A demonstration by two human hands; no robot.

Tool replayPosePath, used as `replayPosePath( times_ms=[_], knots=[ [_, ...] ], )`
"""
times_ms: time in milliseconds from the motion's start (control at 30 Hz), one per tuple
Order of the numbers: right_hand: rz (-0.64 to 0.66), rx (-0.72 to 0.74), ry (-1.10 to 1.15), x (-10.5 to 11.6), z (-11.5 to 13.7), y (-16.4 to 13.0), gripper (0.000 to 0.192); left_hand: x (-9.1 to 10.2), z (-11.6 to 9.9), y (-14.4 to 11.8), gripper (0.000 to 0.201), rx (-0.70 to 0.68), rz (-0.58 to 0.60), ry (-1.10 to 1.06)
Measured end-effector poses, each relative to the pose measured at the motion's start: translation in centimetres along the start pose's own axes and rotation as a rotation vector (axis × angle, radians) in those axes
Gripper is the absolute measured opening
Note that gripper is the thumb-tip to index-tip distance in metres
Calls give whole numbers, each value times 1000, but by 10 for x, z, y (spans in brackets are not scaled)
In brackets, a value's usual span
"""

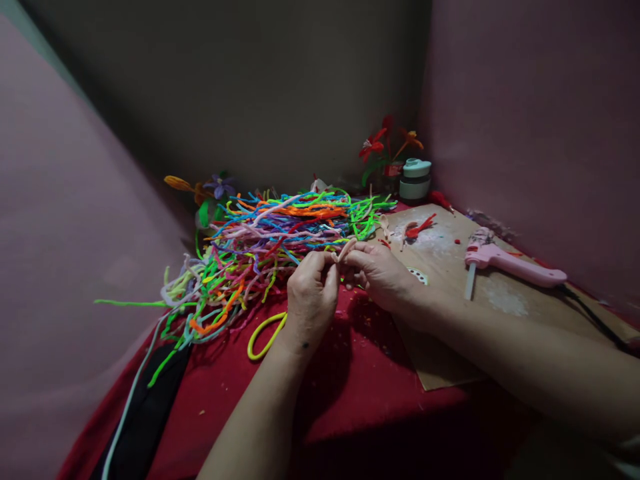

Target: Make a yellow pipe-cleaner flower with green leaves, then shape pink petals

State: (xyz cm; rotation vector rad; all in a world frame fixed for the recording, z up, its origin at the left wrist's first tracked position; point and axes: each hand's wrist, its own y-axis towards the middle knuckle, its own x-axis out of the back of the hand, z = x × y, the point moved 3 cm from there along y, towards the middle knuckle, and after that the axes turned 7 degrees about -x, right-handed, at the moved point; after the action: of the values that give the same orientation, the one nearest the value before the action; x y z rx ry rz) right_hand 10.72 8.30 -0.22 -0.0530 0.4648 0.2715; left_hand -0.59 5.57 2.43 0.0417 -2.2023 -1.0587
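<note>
Walls, pink, closing in on left and right, with a dark wall behind; they leave only the near side open for the arms.

Table cover [240,393], red cloth, bare along the near middle, giving the forearms resting room.

Pipe-cleaner heap [270,237], many colours, spread across the far left within reach of both hands; loose strands trail toward the left edge. One yellow loop [265,333] lies apart, just beside the left wrist.

Cardboard sheet [450,267], brown, on the right half under the right forearm, likely a work mat: pale residue marks its surface.

Glue gun [510,263], pink, lying on the cardboard well right of the hands, nozzle toward them, cord running to the right edge.

Finished flowers [387,143], red and orange, standing in the far corner beside a pale round container [416,179], out of the working area.

Left hand [311,293], fingers closed, pinching one end of a pale pink pipe cleaner [345,250].

Right hand [383,273], fingers curled, gripping the same piece; both hands meet above the cloth at the heap's near edge.
</note>
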Motion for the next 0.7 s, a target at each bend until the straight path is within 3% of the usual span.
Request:
replayPosePath(
  times_ms=[367,433,600,700],
  knots=[
    [65,-26,86,-5,0,-2,8,-2,-4,-1,12,-105,2,141],
    [58,-4,78,-4,0,-2,8,-2,-3,-1,12,-31,-6,89],
    [46,67,-48,-2,0,-1,6,-7,6,-1,9,388,28,-382],
    [5,135,-113,-3,1,-2,8,-9,9,0,13,493,57,-551]
  ],
)
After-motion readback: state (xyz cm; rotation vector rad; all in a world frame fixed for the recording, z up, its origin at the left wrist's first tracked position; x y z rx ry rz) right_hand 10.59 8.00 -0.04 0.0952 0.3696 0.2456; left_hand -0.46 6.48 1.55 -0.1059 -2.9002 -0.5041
